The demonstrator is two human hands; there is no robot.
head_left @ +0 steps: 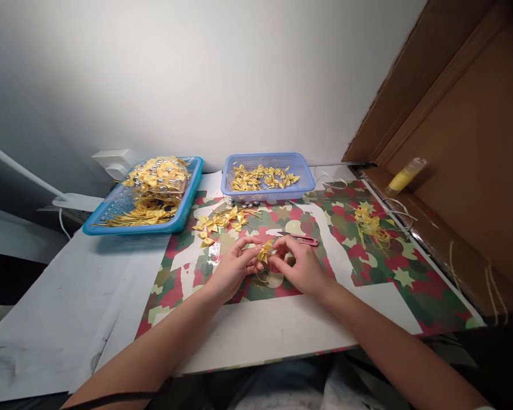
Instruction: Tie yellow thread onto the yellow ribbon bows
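Observation:
Near the middle of the patterned table sheet, my left hand is closed with a small yellow ribbon bow between thumb and fingers. From the other side, my right hand has thumb and forefinger pinched at the bow's edge, on what looks like its thin gold tie. A loop of that tie hangs below the fingertips. Just beyond my right hand lies a pink-handled cutter, its tip partly hidden. More yellow bows with stems lie loose past my left hand, close to several silvery beads.
A blue basket at the left holds bagged and loose bows. Against the wall, a lilac basket holds more. To the right are a yellow thread tangle, a yellow tube and a cardboard wall.

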